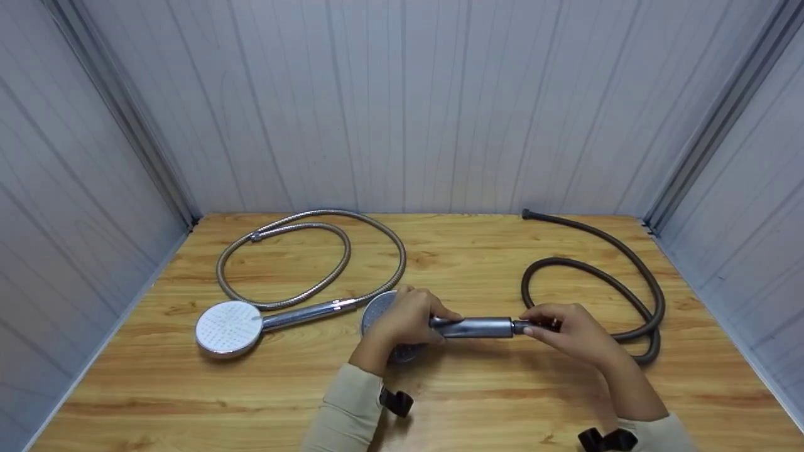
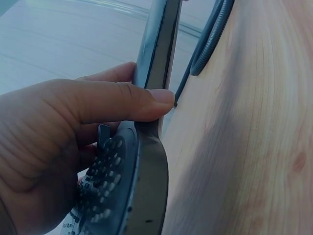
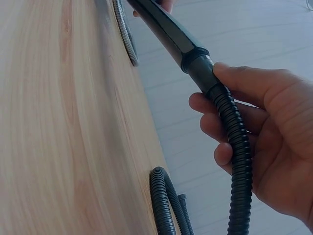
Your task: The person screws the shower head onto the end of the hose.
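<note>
Near the middle of the table, my left hand [image 1: 407, 320] grips a dark grey shower head [image 1: 477, 328] where its handle meets the round head. In the left wrist view the thumb lies across the edge of the handle [image 2: 159, 54], and the nozzle face [image 2: 105, 181] points toward the palm. My right hand [image 1: 575, 329] pinches the connector [image 3: 203, 73] of a dark ribbed shower hose [image 3: 234, 142] between thumb and fingers. That connector sits right at the handle's end, in line with it. The rest of the hose [image 1: 656, 295] loops over the table at the right.
To the left lies a chrome shower head [image 1: 228, 328] with a white face, joined to a coiled silver hose [image 1: 402, 251]. The dark hose's free end [image 1: 526, 214] lies by the back wall [image 1: 402, 113]. Ribbed panels enclose the wooden table [image 1: 220, 402] on three sides.
</note>
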`<action>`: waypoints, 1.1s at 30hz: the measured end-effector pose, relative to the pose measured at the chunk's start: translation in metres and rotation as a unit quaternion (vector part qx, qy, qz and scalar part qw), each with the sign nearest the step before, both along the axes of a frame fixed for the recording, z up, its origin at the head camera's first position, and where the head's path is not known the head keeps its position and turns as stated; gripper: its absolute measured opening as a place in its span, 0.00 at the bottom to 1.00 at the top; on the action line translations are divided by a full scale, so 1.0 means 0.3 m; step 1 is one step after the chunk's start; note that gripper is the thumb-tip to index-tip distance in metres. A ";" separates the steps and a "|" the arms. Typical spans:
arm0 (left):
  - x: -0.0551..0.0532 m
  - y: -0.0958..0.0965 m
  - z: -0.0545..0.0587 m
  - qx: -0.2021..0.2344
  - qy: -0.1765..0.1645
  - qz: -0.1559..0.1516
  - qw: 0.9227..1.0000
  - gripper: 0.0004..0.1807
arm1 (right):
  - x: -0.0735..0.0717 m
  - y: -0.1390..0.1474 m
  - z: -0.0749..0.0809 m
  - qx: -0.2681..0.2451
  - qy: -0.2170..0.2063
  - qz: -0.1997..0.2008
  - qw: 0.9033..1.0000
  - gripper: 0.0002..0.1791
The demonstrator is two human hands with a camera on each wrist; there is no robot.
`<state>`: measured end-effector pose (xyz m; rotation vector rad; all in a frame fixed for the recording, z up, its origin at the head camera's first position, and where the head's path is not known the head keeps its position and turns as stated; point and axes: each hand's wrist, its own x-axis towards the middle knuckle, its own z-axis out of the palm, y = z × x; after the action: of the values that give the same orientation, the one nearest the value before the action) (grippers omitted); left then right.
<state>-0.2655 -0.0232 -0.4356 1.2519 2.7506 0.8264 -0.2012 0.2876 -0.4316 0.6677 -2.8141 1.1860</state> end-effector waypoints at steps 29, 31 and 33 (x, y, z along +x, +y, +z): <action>-0.007 -0.005 -0.008 0.001 0.011 -0.008 1.000 0.26 | 0.002 -0.003 -0.004 -0.010 0.038 0.004 0.999 0.10; -0.007 -0.005 -0.007 0.000 0.012 -0.008 1.000 0.26 | 0.003 -0.003 -0.002 -0.011 0.031 0.002 0.999 0.10; -0.006 -0.005 -0.006 0.000 0.011 -0.008 1.000 0.26 | 0.004 -0.004 0.000 -0.011 0.025 0.000 1.000 0.10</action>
<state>-0.2674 -0.0247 -0.4374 1.2886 2.7531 0.8153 -0.1999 0.2864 -0.4315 0.6866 -2.7574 1.1808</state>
